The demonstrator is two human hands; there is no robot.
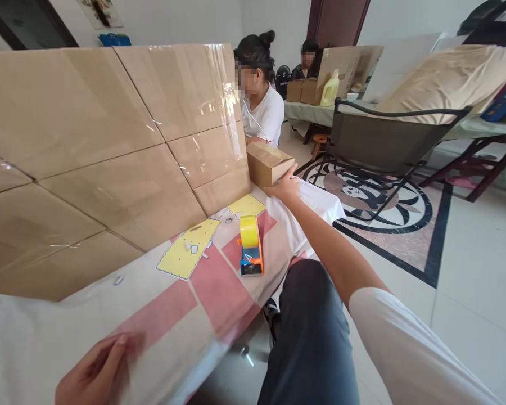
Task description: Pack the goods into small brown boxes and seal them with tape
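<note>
My right hand (284, 185) reaches out to the table's far end and grips the near end of a small cardboard box (266, 160). That box sits beside a wall of stacked cardboard boxes (156, 169). My left hand (93, 368) is low at the front left over the tablecloth (160, 315), its fingers curled and the thumb against them, with nothing seen in it. Between the hands, nearer the right one, a tape dispenser (251, 253) with a roll of yellow tape (248, 232) lies on the cloth.
A person in a white shirt (266, 115) sits behind the box wall, and another person (306, 62) is farther back. To the right stand a folding chair (375, 138) and a table with boxes and a yellow jug (330, 90). My knee (310, 315) is against the table's edge.
</note>
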